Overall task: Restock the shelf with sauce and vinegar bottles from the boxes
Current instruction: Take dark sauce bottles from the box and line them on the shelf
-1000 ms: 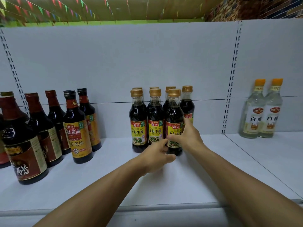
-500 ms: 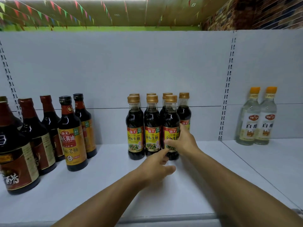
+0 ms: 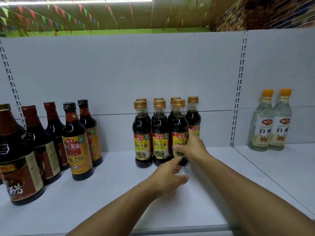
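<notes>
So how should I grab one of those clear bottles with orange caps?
Take the nearer clear bottle by its wide body below the neck, from the front. It stands upright, its twin touches its right side, and the back wall is behind.

海天 金标生抽 on gold-capped bottles, 白醋 on clear bottles, 海天酱油 on dark bottle
</notes>
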A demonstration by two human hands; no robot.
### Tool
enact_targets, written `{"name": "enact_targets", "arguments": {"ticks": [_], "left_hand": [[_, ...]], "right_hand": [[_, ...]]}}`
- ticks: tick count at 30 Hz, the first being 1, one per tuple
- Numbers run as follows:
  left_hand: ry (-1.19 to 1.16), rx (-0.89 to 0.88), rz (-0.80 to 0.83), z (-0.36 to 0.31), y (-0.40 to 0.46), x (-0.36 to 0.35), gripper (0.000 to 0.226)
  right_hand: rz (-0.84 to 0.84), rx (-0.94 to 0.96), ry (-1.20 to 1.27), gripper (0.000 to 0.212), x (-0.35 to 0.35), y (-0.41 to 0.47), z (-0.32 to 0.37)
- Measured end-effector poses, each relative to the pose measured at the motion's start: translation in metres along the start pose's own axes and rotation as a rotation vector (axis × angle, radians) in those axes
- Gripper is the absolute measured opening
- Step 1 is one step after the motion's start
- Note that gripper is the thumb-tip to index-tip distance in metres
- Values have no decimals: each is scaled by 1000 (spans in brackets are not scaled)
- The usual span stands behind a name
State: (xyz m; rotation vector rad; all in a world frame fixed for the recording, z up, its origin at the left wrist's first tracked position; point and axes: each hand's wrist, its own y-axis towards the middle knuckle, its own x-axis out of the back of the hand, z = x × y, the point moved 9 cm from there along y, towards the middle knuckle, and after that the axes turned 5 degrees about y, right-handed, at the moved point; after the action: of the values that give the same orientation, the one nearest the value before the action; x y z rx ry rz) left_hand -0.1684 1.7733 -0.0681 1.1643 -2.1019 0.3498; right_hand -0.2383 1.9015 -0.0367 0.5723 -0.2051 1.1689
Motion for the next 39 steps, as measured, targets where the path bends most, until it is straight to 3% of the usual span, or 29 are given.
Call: {"name": "enact_targets", "arguments": {"ticks": [11, 18, 24, 33, 39], "left_hand": [[-4, 12, 9, 0, 3, -9, 74], [18, 3, 4, -2, -3, -9, 73], [31, 7, 13, -7, -15, -12, 68], [38, 13, 8, -12, -51, -9, 67], [55, -12, -3, -11, -80, -8, 62]], "right_hand": [[46, -53, 43, 64, -4, -2, -8], [143, -75, 46, 78, -7, -15, -13], [146, -77, 56, 70, 0, -36, -6], [142, -21, 71, 37, 11, -101, 20], [165, 21, -15, 58, 11, -148, 37]]}}
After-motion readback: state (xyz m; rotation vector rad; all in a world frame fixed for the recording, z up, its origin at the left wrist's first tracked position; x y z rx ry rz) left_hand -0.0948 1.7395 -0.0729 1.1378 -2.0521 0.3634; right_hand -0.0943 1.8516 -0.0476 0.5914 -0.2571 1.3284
